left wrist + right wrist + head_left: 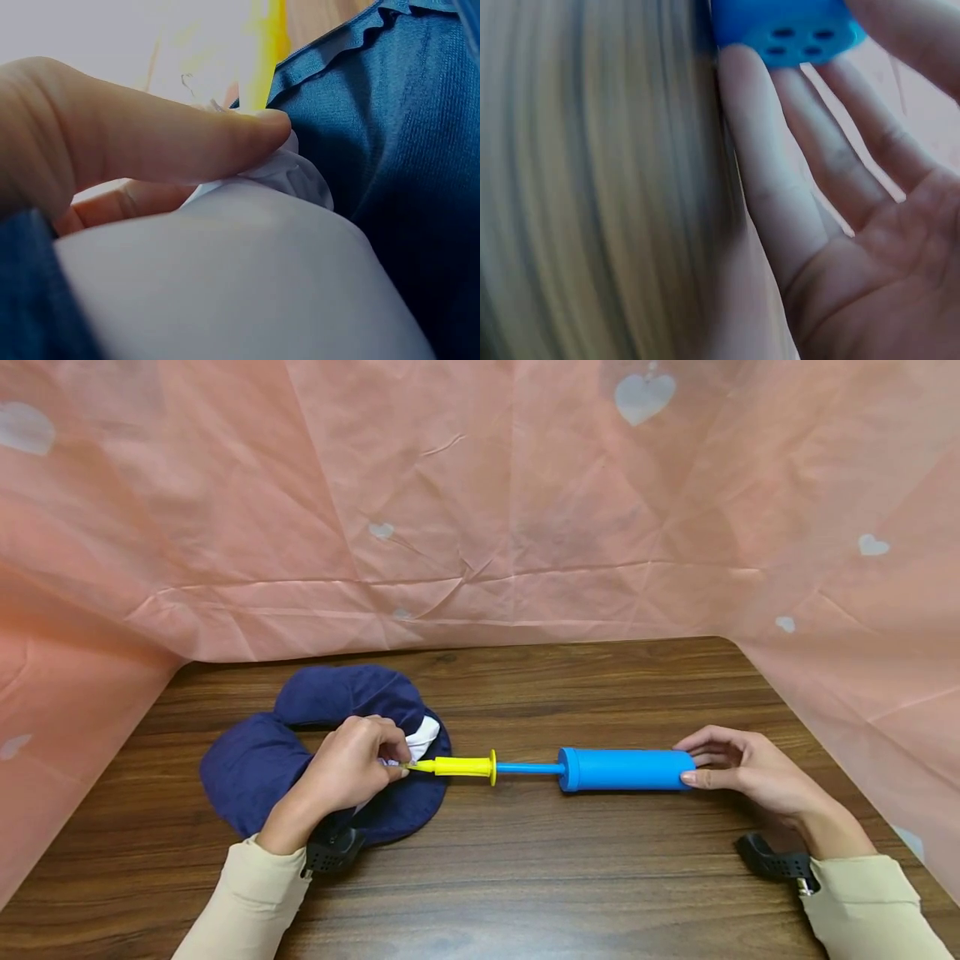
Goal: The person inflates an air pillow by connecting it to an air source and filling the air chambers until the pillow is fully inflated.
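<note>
Pink sheeting (480,502) printed with pale hearts hangs behind and to both sides of the dark wood-grain bench (525,877) in front of you. On the left half of the bench lies a navy inflatable neck pillow (255,760), flat and curved like a horseshoe, with a white valve flap (423,735) showing at its right edge. Your left hand (348,768) rests on the pillow, its grip narrow: thumb and fingertips pinch the white valve material where the yellow nozzle (457,767) of the hand pump meets it. The left wrist view shows the thumb (187,142) pressed onto the crumpled white valve (292,169) beside the navy fabric (405,150). The blue pump barrel (626,769) lies on its side near the bench centre, in line with the nozzle. Your right hand (750,768) has a relaxed, wide grip: straight fingers touch the barrel's far end, where the right wrist view shows the blue end cap (784,30) with small holes.
</note>
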